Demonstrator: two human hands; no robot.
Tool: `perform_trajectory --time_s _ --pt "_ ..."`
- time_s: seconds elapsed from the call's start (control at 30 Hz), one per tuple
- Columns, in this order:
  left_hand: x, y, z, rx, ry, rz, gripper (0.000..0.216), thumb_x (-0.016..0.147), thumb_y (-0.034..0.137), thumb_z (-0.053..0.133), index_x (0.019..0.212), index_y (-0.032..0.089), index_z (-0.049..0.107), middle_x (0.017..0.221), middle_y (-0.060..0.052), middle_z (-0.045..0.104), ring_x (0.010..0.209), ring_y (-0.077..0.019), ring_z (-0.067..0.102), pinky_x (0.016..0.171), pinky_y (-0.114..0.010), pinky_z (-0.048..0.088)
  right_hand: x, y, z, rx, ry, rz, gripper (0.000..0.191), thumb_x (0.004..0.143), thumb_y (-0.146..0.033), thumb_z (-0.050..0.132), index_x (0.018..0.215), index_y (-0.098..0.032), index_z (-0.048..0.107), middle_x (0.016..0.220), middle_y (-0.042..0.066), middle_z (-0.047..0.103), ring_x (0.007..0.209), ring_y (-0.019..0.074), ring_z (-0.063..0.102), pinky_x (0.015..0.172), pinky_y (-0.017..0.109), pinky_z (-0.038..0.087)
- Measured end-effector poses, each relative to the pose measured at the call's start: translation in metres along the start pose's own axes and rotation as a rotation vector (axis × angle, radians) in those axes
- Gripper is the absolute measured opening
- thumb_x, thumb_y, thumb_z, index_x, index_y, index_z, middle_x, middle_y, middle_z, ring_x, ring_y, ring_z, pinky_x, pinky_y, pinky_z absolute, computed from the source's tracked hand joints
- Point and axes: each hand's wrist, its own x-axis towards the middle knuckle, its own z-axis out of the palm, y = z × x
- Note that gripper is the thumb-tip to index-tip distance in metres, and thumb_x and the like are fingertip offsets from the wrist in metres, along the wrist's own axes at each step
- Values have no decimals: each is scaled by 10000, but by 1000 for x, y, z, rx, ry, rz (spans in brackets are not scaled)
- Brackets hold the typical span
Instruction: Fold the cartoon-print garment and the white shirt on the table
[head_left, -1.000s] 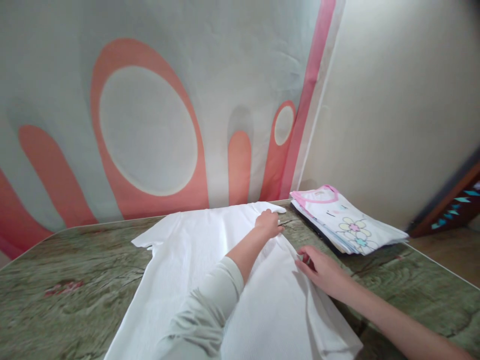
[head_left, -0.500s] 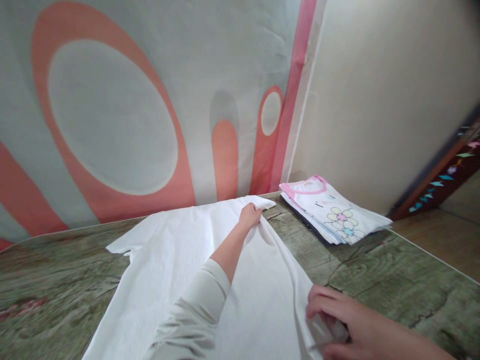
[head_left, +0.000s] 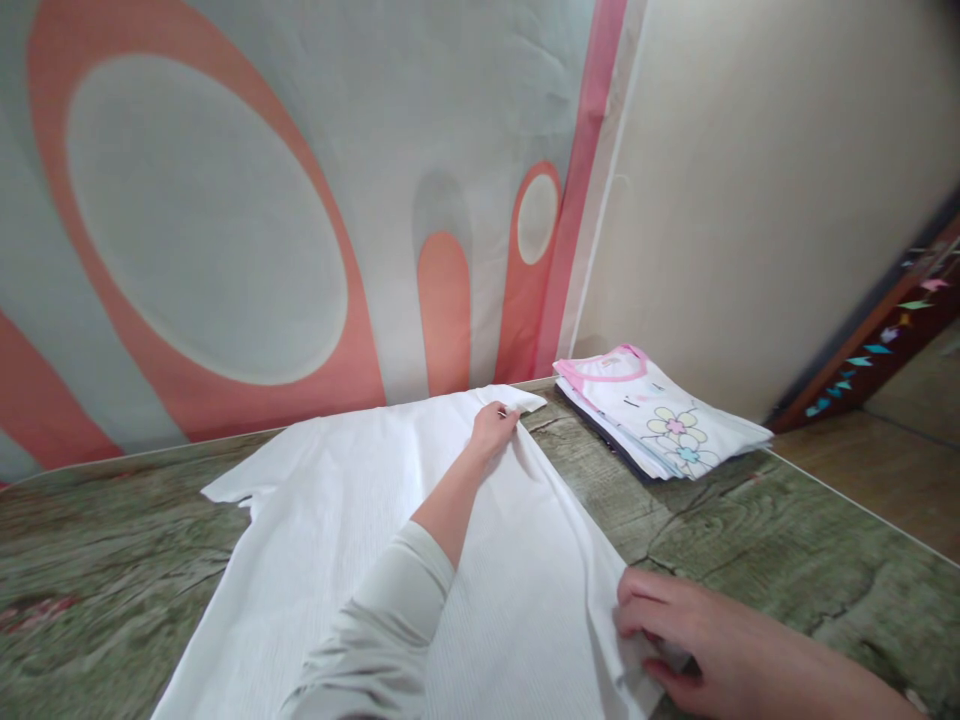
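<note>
A white T-shirt (head_left: 352, 520) lies spread flat on a green wood-grain table (head_left: 787, 540). My left hand (head_left: 491, 432) reaches across it and pinches the cloth near the far right sleeve. My right hand (head_left: 694, 645) grips the shirt's right edge near its bottom corner, fingers curled over the fabric. The left sleeve sticks out at the far left.
A stack of folded shirts (head_left: 660, 415), the top one white with pink trim and a flower print, sits at the table's far right corner. A grey and orange patterned hanging (head_left: 225, 200) covers the wall behind. A beige wall stands on the right.
My right hand slid down the shirt's right edge from mid-side to the bottom corner and closed on it. My left hand stayed at the sleeve. The view shifted right.
</note>
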Motion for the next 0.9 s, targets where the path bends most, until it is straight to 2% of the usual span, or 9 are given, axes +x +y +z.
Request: perform_trajectory --time_s 0.17,0.37,0.47,0.63,0.8,0.9 --pt "-3 -1 0 -136 -41 -35 145 815 262 567 731 144 564 580 8 606 437 -87 531 488 -184 392 1 2 7 -187 26 -36 175 739 -51 455 785 -199 538 834 11 556 742 142 524 635 240 351" --pt "-2 -4 0 -247 -76 -65 164 819 274 601 744 135 558 593 -12 623 448 -82 555 454 -163 396 1 8 -2 20 88 -47 171 721 -36 465 762 -194 515 800 -2 546 688 105 512 619 197 364" --pt "-2 -6 2 -289 -91 -68 161 830 262 591 751 128 549 612 -27 629 449 -82 562 428 -154 389 -2 5 -9 90 73 -27 163 724 -62 483 803 -200 517 817 -4 548 701 108 516 635 195 378" --pt "0 -9 4 -330 -114 -79 143 834 236 583 755 126 540 605 -29 629 435 -84 565 409 -152 385 -2 4 -5 24 15 4 265 647 -97 558 880 -221 544 923 2 549 802 141 528 708 225 384" --pt "2 -10 6 -364 -127 -104 161 839 244 584 745 126 529 624 -35 639 439 -80 575 405 -144 382 0 7 2 -42 19 -1 234 688 -56 489 847 -218 547 891 -1 546 778 130 532 679 226 376" --pt "0 -9 6 -384 -130 -113 173 835 252 593 738 127 523 629 -34 640 444 -78 577 408 -143 384 -1 8 -2 0 29 -16 203 713 -49 474 812 -211 548 852 -1 549 762 126 534 678 223 384"
